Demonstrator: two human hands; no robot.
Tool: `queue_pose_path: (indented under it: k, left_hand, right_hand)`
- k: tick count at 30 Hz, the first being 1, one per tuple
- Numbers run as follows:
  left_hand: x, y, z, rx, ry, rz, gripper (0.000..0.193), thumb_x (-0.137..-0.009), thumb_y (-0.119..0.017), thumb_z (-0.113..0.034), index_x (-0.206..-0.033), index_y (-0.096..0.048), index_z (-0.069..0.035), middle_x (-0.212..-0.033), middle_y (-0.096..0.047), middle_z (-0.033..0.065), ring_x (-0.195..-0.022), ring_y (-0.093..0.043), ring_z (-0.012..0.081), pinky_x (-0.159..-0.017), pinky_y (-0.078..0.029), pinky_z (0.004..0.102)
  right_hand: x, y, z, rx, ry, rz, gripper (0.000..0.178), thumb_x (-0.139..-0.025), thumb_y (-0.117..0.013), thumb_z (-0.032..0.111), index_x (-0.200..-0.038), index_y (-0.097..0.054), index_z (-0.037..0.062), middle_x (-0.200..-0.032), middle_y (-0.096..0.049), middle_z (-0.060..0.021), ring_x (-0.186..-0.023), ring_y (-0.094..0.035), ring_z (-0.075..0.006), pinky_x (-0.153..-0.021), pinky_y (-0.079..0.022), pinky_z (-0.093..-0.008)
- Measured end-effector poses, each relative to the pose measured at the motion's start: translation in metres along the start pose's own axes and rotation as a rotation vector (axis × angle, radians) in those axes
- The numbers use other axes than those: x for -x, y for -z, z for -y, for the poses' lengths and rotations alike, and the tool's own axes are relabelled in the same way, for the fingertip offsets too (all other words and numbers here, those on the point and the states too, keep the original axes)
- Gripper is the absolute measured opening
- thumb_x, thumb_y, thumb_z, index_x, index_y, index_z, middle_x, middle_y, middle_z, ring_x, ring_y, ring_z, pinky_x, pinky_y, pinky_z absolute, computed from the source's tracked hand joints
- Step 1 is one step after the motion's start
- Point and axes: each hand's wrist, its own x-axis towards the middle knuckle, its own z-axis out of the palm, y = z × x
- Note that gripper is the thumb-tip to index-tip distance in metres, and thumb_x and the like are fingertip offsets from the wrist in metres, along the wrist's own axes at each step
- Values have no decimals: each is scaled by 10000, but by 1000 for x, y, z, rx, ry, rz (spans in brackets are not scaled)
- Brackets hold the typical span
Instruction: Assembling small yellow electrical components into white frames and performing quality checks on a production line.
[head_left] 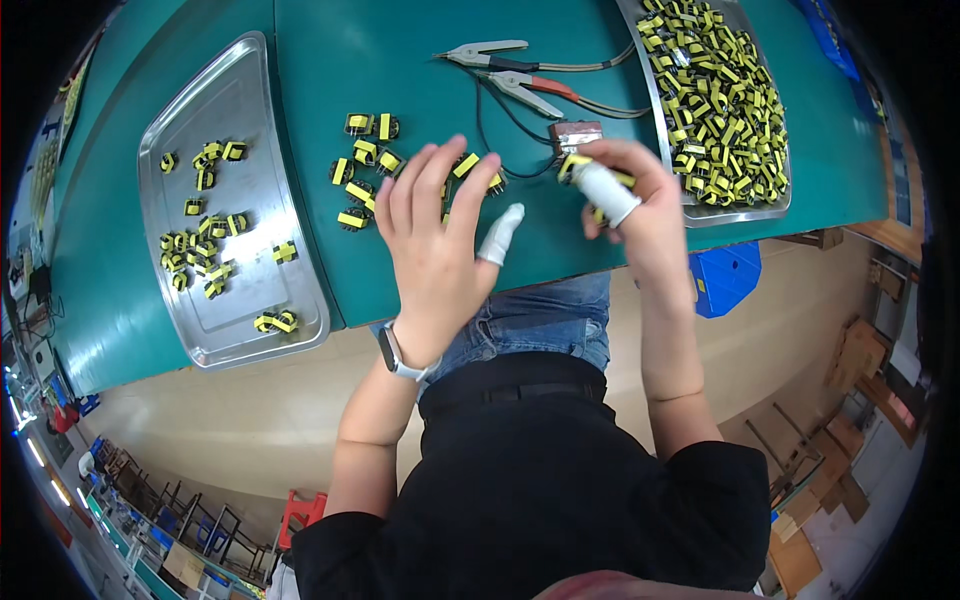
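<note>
My left hand [435, 235], a white cover on its thumb, is spread above a loose group of small yellow-and-black transformers [363, 153] on the green table. Its fingers are apart, and some transformers lie partly hidden beneath them. Farther right, my right hand [648, 200] is closed round a few of the same transformers [573, 168], with a white-covered thumb pressed over them. How many it holds is hidden by the fingers. Just beyond that hand sits a small brown-and-silver fixture block [577, 133] with dark wires running from it.
Two clip leads, one grey [490, 50] and one red-banded [530, 92], lie at the back. A steel tray [262, 175] on the left carries scattered transformers; another tray [735, 215] on the right is heaped with them. A blue bin [725, 278] stands below the table edge.
</note>
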Motion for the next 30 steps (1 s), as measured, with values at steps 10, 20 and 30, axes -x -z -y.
queue_pose_path:
  k: [10, 20, 30]
  left_hand:
    - [5, -8, 10, -109, 43, 141, 359, -890, -744, -200, -1242, -675, -182, -1232, -599, 12, -1254, -529, 254, -1131, -292, 523]
    - [12, -1, 13, -20, -26, 121, 392, -814, -814, -283, -1172, -695, -175, -1161, -627, -13, -1200, -560, 224, -1133, -292, 515]
    - [27, 12, 8, 154, 111, -3, 513, -801, -833, -207, -1280, -656, -147, -1407, -527, 89, -1332, -449, 327, -1133, -324, 479]
  right_hand:
    - [-50, 37, 18, 519, -48, 1, 253, -933, -739, 213, -1029, -727, -21, -853, -682, -67, -536, -557, -100, -489, -404, -253]
    - [-53, 51, 19, 529, 220, -200, 204, -915, -706, 109, -1093, -730, 12, -915, -699, -64, -673, -632, -111, -567, -491, -254]
    - [-88, 107, 37, 1363, 641, -733, 392, -862, -596, 38, -1191, -756, 178, -1320, -662, -116, -1163, -639, -326, -1045, -477, -406]
